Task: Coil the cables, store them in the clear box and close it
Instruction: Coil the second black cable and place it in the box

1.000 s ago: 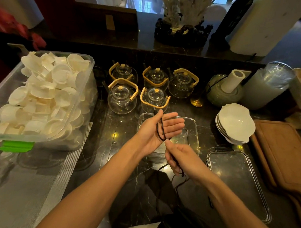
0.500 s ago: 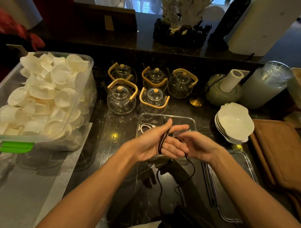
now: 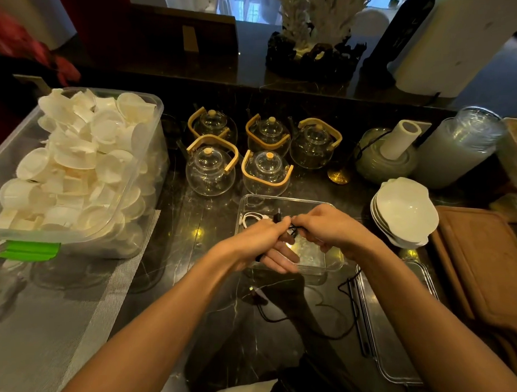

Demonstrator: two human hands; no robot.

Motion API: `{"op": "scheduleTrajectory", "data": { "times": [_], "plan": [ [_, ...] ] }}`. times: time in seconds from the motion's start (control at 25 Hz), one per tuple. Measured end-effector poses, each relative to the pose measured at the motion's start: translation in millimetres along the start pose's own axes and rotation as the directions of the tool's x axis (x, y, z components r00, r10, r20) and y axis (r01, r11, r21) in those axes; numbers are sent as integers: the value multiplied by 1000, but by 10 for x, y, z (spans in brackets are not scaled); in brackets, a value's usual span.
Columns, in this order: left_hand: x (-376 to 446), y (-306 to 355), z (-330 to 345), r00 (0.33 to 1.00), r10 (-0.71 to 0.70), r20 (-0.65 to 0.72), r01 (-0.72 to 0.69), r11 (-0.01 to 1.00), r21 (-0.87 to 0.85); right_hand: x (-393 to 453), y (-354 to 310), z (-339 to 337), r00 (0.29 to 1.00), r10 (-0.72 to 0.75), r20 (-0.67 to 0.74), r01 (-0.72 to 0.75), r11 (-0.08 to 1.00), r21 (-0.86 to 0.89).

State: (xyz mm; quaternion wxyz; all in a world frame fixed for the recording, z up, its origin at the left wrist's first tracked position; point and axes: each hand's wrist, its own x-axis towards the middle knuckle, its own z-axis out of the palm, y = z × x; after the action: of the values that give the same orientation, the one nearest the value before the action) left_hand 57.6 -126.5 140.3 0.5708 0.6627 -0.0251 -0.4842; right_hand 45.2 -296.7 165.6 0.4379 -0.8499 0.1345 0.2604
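Hands meet over the clear box, which sits open on the dark counter just near of the glass teapots. The left hand is closed around a small bundle of black cable, its fingers curled under so the loops cannot spring apart. The right hand pinches the same cable just beside it, apparently feeding or tightening another turn. Working right above the box looks deliberate: the finished coil can drop straight in.

A white cable already lies coiled in the far left corner of the box, so one cable seems stored.

The black cable is only partly wound. Between the hands it runs roughly left to right, and a plug end sticks up and away from the left fist. Its loose tail hangs near of the box, trails across the counter in slack curves and reaches the lid's left edge. Another connector end lies on the counter near the left forearm.

The lid lies flat to the right of the tail, its long axis running near to far, close enough to reach once the coil is in.
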Motion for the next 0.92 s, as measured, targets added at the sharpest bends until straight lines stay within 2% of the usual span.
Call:
{"op": "scheduleTrajectory", "data": {
  "times": [0.04,0.12,0.2,0.28,0.4,0.56,0.64,0.68,0.76,0.84,0.92],
  "plan": [
    [24,-15,10,999,-1,-43,0,1000,-12,-58,-34,40,999,-44,-19,44,999,20],
    [36,-19,8,996,23,-87,-32,995,-96,-182,-45,128,991,-134,-11,134,974,185],
    [26,-1,-32,997,53,-56,-66,962,-263,-313,10,198,981,-192,7,175,911,373],
    [22,-11,-61,996,87,-11,-84,903,-421,-389,114,281,974,-226,19,192,868,457],
    [36,-21,-43,986,167,16,-129,815,-566,-422,282,475,972,-229,56,162,820,549],
    [67,13,28,953,298,-47,-249,689,-680,-439,409,647,978,-186,90,91,778,622],
    [67,37,65,942,332,-46,-260,637,-726,-445,453,682,970,-222,103,98,738,668],
    [63,50,69,940,337,-49,-261,622,-739,-434,476,696,965,-243,103,117,745,656],
    [39,68,48,941,332,-58,-264,617,-741,-393,534,711,961,-250,119,151,835,529],
    [7,67,28,942,330,-63,-262,606,-751,-336,584,668,970,-187,156,115,916,383],
    [-28,39,10,945,324,-39,-244,622,-744,-270,613,547,969,-109,220,31,943,331]
  ]
}}
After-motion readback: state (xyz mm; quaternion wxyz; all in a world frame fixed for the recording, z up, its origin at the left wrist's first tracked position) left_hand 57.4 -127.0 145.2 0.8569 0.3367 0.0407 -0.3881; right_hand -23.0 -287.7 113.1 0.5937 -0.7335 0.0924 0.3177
